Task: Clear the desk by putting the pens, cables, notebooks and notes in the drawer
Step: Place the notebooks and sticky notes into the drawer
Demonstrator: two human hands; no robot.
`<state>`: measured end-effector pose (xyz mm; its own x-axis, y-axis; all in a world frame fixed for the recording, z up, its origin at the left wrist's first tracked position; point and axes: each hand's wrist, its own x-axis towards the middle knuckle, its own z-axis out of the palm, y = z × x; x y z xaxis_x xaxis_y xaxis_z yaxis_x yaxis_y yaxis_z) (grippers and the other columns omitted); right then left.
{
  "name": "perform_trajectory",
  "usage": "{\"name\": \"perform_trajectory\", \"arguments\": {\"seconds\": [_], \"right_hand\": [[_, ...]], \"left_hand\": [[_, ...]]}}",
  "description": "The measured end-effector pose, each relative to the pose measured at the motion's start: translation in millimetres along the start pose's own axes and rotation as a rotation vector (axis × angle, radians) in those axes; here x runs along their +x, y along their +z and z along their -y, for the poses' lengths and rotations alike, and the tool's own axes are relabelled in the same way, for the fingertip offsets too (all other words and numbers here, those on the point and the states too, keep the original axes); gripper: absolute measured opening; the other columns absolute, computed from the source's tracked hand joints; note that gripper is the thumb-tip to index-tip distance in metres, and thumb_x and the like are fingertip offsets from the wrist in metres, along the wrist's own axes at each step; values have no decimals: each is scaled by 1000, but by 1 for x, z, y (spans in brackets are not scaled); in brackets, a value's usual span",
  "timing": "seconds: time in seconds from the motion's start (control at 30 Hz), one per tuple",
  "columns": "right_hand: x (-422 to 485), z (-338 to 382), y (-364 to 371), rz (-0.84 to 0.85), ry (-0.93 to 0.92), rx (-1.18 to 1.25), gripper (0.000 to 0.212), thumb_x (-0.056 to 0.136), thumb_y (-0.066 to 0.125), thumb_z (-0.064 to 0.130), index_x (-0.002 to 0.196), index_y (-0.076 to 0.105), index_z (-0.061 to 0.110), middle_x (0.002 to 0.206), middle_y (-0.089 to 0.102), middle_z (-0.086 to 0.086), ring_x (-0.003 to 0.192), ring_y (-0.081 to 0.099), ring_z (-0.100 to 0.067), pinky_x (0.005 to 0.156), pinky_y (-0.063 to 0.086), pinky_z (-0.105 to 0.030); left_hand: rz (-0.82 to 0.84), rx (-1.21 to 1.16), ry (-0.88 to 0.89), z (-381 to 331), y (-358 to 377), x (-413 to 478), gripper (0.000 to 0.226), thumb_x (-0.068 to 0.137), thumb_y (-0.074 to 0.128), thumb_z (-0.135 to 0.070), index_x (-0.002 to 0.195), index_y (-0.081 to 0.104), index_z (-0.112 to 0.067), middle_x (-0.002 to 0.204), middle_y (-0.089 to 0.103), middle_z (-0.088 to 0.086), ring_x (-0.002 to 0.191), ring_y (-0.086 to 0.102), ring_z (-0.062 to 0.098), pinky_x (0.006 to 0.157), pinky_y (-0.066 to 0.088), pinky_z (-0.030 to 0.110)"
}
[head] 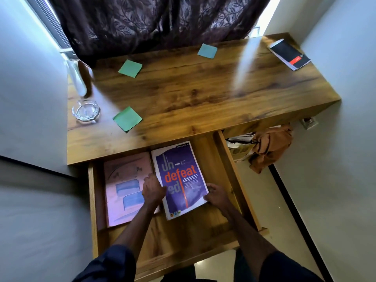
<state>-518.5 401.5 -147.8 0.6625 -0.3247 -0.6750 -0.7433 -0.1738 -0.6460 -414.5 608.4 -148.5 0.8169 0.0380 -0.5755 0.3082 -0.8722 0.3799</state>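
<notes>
The drawer (92, 200) below the surface (203, 94) stands pulled out. Two notebooks lie flat inside it, side by side.

1. Pink notebook (124, 180): at the left side of the drawer, partly under the left forearm.
2. Purple notebook (179, 176): just to the right of the pink one, touching or slightly overlapping its edge, turned a little askew, far end under the lip of the surface.

Grip state:
- Left hand (153, 190): fingers curled at the left edge of the purple notebook, thumb on its cover. The grip is clamped on that edge.
- Right hand (216, 195): fingers curled round the near right corner of the same notebook. The grip is clamped there.

Items on the surface:
- Near green note (127, 118), beside a glass ashtray (85, 111) at the left.
- Middle green note (130, 68), further back.
- Far green note (207, 50), close to the dark curtain (152, 23).
- Black notebook (290, 54), at the far right corner, well apart from the notes.
- A clear glass bottle (77, 78), at the far left; it is blurred.

An orange cloth (268, 147) hangs in the open space under the right part of the surface.
</notes>
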Motion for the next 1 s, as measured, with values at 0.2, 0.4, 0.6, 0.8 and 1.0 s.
{"name": "perform_trajectory", "arguments": {"seconds": [0.2,0.4,0.6,0.8,1.0], "right_hand": [[2,-9,26,-72,-104,-52,29,75,61,-12,101,70,-17,99,71,-34,96,68,-44,67,48,-34],[4,-13,25,14,-115,-40,33,88,67,-6,121,68,-5,119,70,-22,111,67,-39,93,56,-49],[-5,-10,11,129,-96,-116,53,89,75,15,137,56,5,132,65,-12,118,65,-26,100,55,-43],[-17,11,-20,-173,-187,-319,39,97,61,10,136,60,12,132,63,-7,120,61,-18,98,54,-31],[-23,20,-95,-298,-446,-292,35,91,62,-1,124,67,7,124,65,-9,109,64,-17,93,54,-22]], "left_hand": [[22,147,79,23,-9,13,50,88,75,-24,127,51,-6,133,47,22,125,49,39,95,50,46],[1,192,177,35,-6,18,40,95,63,-15,132,49,-5,133,46,24,121,50,40,94,50,43],[-7,230,185,32,-1,12,48,92,70,-19,134,48,-8,135,46,20,121,52,37,91,52,44],[-70,215,239,-2,17,-9,36,91,64,-21,125,57,-10,128,58,13,117,57,32,93,51,44],[-94,73,476,-85,39,-37,25,89,58,-5,111,67,-11,116,68,10,110,62,29,93,49,37]]}}
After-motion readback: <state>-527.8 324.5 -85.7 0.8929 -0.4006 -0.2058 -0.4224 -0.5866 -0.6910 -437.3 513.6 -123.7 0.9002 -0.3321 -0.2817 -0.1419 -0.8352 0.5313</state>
